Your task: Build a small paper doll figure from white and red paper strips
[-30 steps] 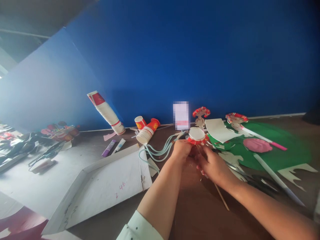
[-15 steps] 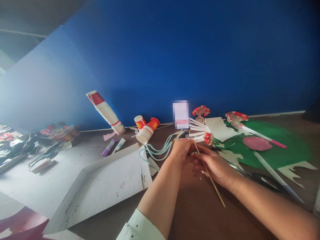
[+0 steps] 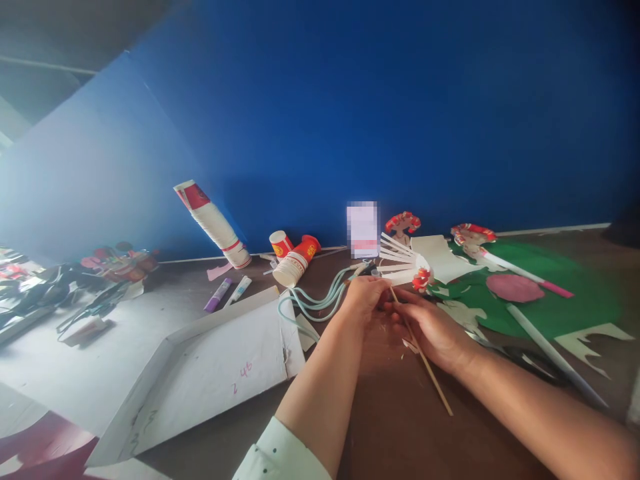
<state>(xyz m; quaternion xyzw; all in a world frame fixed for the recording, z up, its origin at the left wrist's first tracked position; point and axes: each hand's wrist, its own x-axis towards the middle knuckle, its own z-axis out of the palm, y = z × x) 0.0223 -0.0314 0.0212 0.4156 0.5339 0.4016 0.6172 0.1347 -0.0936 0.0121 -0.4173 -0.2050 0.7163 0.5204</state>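
Note:
A thin wooden stick (image 3: 427, 363) slants down toward me. My left hand (image 3: 367, 295) is closed at its upper end, the fingertips partly hidden. My right hand (image 3: 430, 330) closes its fingers around the stick just below. Right beyond my fingers is a paper cup cut into white strips (image 3: 397, 257), with a red patterned piece (image 3: 423, 280) at its side. Whether it is joined to the stick is hidden. Scissors with black handles (image 3: 535, 363) lie partly under my right forearm.
A white box lid (image 3: 210, 373) lies left, near a purple glue stick (image 3: 219, 295) and a pale blue cable (image 3: 320, 303). Stacked paper cups (image 3: 215, 227) lean at the blue wall. Right are a green paper disc (image 3: 575, 280), a pink paper oval (image 3: 515, 288) and a white tube (image 3: 555, 357).
The red piece and the strips beyond my fingers have shifted slightly right, and the strips are spread a little differently. Both hands keep nearly the same place on the stick.

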